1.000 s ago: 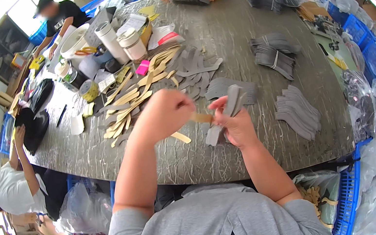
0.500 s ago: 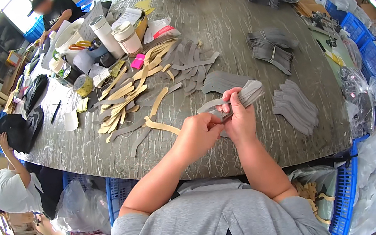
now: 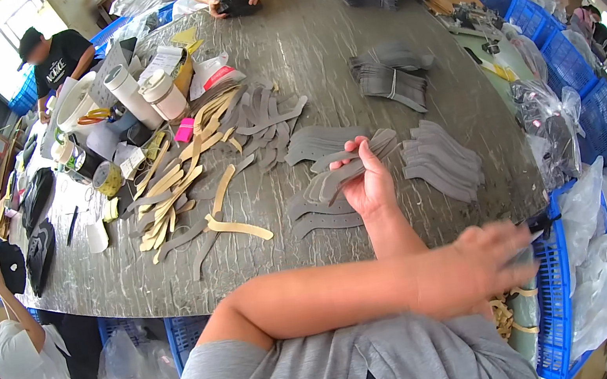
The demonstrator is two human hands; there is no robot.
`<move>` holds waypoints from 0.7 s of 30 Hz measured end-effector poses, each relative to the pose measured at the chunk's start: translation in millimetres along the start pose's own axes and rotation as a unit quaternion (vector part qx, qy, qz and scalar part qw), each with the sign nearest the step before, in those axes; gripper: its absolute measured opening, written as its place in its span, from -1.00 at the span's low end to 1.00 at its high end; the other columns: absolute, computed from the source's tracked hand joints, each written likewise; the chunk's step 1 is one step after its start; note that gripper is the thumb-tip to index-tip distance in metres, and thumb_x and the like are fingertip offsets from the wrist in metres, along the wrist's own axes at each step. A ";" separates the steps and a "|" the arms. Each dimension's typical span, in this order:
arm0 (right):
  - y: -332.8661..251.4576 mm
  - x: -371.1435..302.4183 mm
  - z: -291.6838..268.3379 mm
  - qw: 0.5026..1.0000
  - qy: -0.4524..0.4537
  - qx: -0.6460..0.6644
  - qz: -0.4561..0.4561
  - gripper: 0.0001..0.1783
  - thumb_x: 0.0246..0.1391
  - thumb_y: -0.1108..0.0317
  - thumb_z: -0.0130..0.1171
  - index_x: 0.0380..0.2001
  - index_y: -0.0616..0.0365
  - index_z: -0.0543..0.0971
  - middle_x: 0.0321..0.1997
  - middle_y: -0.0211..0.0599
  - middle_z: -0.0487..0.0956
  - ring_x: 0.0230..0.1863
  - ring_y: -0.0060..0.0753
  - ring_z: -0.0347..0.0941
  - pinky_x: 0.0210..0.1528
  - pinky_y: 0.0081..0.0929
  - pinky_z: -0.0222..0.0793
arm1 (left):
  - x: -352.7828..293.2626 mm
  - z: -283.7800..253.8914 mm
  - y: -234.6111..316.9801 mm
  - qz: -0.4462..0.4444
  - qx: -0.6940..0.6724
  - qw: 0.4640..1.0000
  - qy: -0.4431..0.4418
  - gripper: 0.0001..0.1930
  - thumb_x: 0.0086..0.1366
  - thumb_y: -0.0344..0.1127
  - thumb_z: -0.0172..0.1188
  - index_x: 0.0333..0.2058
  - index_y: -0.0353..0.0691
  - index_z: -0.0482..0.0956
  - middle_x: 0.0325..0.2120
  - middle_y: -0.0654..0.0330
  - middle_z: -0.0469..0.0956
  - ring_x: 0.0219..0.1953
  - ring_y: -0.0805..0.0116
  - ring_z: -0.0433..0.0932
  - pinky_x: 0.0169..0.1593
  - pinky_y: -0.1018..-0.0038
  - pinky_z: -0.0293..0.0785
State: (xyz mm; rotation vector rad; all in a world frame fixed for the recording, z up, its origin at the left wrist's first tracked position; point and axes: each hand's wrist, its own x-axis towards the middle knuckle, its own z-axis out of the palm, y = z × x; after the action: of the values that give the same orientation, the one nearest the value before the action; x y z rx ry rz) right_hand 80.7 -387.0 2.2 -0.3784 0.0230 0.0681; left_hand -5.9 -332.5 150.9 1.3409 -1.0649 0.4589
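Here, right hand (image 3: 368,183) fingers grip a fanned bundle of grey strips (image 3: 344,171) above the desk (image 3: 311,37); left hand (image 3: 475,269), blurred, crosses toward blue crate (image 3: 554,308), fingers' state unclear.

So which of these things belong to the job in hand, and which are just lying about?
In hand:
right hand
grey strips it grips
left hand, reaching across to the right
grey stacks

Lying about:
tan strips
white tubs
tape roll

fanned bundle of long, curved, flat grey fabric strips (image 3: 348,170), held tilted just above grey wood-grain tabletop (image 3: 311,37), between more grey strip piles.
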 end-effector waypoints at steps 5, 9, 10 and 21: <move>-46.5 -24.6 19.3 0.993 0.017 -0.105 0.057 -0.79 0.22 0.25 0.14 -0.12 0.02 0.49 -0.13 -0.34 0.52 -0.20 -0.41 0.45 -0.14 -0.31 0.45 | -11.1 -50.6 -45.5 0.029 0.271 0.961 -0.042 -0.89 0.24 -0.39 0.11 -0.29 -0.27 0.54 -0.24 0.07 0.55 -0.16 0.19 0.49 -0.13 0.39 0.44; -29.3 -22.8 10.5 0.998 -0.027 -0.048 -0.005 -0.79 0.13 0.26 0.26 -0.20 0.02 0.51 -0.22 -0.41 0.52 -0.24 -0.46 0.43 -0.12 -0.39 0.41 | -27.4 -80.4 -52.6 -0.373 0.318 0.872 -0.021 -0.86 0.13 -0.39 0.26 -0.38 -0.36 0.60 -0.48 0.06 0.59 -0.44 0.21 0.54 -0.32 0.39 0.46; -25.0 -20.9 10.8 0.998 -0.026 -0.052 -0.014 -0.78 0.11 0.27 0.28 -0.21 0.02 0.51 -0.24 -0.42 0.51 -0.25 -0.47 0.42 -0.13 -0.40 0.40 | -34.4 -79.2 -51.1 -0.413 0.272 0.869 -0.007 -0.86 0.13 -0.40 0.26 -0.38 -0.37 0.61 -0.51 0.06 0.59 -0.49 0.25 0.54 -0.35 0.40 0.46; 5.7 -24.5 20.5 0.997 -0.043 -0.068 0.004 -0.72 0.15 0.16 0.23 -0.27 0.12 0.46 -0.35 -0.38 0.48 -0.31 -0.43 0.38 -0.15 -0.39 0.39 | -70.6 -94.7 -51.4 -0.498 0.153 0.853 -0.024 -0.73 0.18 -0.39 0.26 -0.16 -0.38 0.57 -0.52 0.12 0.57 -0.53 0.46 0.48 -0.40 0.50 0.41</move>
State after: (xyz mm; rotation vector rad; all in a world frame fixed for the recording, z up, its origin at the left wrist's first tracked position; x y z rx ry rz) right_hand 56.1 -375.7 20.0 -0.5103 -0.0661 0.0943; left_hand 34.3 -236.0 75.6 1.9817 -0.2135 -0.2073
